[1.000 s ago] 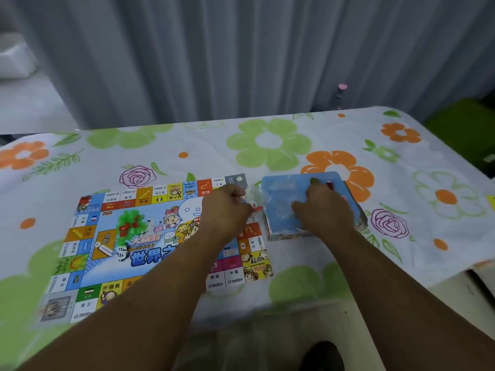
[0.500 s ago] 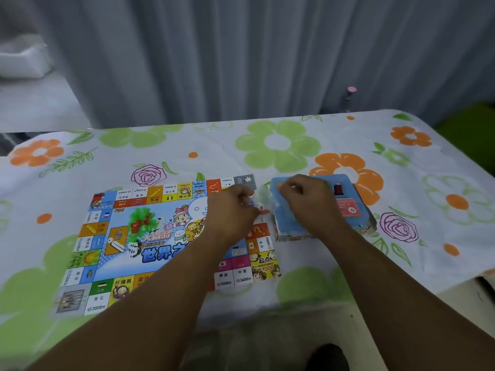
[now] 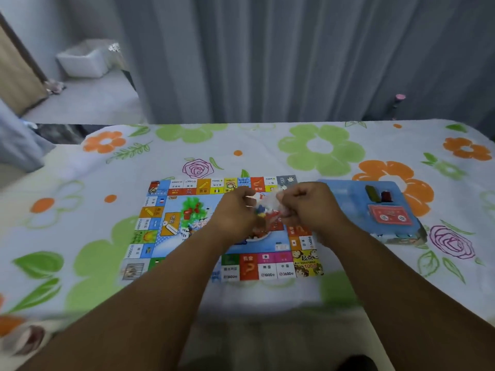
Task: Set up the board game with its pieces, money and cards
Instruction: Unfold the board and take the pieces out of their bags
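The colourful game board [image 3: 171, 223] lies flat on the flowered tablecloth. Above its middle, my left hand [image 3: 235, 212] and my right hand [image 3: 308, 207] both pinch a small clear plastic bag [image 3: 265, 203] holding small coloured pieces. To the right sits the open blue game box [image 3: 348, 194]. Inside it lie a red card deck [image 3: 389, 218], a green piece [image 3: 372, 194] and a dark red piece [image 3: 386, 196].
The table [image 3: 321, 148] has a white cloth with green and orange flowers. Grey curtains hang just behind its far edge. A white bin [image 3: 83, 61] stands on the floor at the far left. The near table edge runs under my forearms.
Both hands have drawn the plastic bag out of the blue box and carried it left over the board. The camera view has shifted right and down.
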`<action>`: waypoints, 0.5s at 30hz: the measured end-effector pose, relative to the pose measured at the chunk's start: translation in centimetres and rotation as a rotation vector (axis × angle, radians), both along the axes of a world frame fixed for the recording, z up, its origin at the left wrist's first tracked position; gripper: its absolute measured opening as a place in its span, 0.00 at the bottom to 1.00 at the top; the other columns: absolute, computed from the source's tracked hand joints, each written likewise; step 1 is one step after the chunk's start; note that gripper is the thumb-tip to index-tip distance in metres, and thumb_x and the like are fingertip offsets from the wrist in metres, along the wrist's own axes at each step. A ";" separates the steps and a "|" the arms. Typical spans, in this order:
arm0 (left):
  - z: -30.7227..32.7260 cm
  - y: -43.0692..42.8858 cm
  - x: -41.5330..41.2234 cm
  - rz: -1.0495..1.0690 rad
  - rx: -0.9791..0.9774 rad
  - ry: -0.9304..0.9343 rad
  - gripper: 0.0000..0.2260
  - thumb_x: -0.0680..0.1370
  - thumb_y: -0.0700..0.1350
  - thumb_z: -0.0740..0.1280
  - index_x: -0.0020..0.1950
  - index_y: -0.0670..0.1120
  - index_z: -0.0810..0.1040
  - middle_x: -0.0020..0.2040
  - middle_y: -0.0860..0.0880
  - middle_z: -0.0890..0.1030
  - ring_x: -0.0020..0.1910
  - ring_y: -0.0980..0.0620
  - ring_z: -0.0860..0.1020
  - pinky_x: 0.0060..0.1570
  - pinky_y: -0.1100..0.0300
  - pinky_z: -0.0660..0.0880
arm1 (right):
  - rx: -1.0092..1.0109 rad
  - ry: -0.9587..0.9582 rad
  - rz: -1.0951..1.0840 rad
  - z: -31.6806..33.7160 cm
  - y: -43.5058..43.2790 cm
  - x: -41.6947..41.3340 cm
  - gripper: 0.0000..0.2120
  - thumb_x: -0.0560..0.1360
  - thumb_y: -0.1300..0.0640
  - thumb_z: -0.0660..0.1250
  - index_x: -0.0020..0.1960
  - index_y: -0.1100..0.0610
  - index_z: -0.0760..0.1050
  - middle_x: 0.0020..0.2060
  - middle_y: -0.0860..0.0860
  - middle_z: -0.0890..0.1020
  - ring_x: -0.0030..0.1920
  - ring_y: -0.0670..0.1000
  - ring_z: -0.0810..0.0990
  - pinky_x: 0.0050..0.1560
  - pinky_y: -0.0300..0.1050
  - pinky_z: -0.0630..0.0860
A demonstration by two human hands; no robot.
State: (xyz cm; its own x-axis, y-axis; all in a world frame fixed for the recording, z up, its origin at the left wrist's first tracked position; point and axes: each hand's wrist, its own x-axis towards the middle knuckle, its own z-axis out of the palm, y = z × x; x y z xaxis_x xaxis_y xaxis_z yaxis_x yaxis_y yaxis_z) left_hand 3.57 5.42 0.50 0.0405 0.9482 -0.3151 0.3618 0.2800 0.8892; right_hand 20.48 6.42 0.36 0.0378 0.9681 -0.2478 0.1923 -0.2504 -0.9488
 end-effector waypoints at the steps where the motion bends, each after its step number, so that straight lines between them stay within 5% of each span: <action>1: -0.1 -0.2 -0.8 -0.023 -0.007 0.012 0.28 0.69 0.28 0.75 0.66 0.43 0.74 0.49 0.47 0.79 0.43 0.52 0.78 0.32 0.65 0.76 | -0.011 -0.028 0.034 -0.2 -0.2 -0.4 0.11 0.78 0.61 0.71 0.47 0.70 0.78 0.31 0.58 0.81 0.28 0.50 0.81 0.30 0.43 0.80; 4: -0.5 -0.8 -2.4 -0.099 0.044 0.177 0.21 0.70 0.33 0.77 0.61 0.43 0.76 0.44 0.51 0.79 0.41 0.55 0.78 0.39 0.63 0.79 | -0.056 -0.134 0.135 -1.2 -0.9 -1.4 0.14 0.80 0.58 0.69 0.44 0.70 0.77 0.34 0.59 0.82 0.30 0.52 0.81 0.32 0.46 0.81; 10: -1.5 -1.9 -3.1 -0.191 0.143 0.463 0.14 0.72 0.42 0.77 0.56 0.46 0.81 0.53 0.47 0.82 0.50 0.49 0.80 0.52 0.55 0.79 | -0.152 -0.370 0.253 -2.9 -2.5 -2.1 0.12 0.81 0.62 0.63 0.40 0.61 0.78 0.42 0.63 0.84 0.32 0.57 0.84 0.31 0.44 0.80; 15: -2.3 -2.3 -2.2 -0.292 0.179 0.601 0.10 0.74 0.44 0.73 0.55 0.47 0.81 0.54 0.47 0.82 0.51 0.49 0.78 0.45 0.59 0.74 | -0.247 -0.374 0.254 -4.0 -2.9 -1.7 0.11 0.81 0.59 0.67 0.41 0.64 0.77 0.32 0.61 0.82 0.29 0.56 0.82 0.36 0.53 0.84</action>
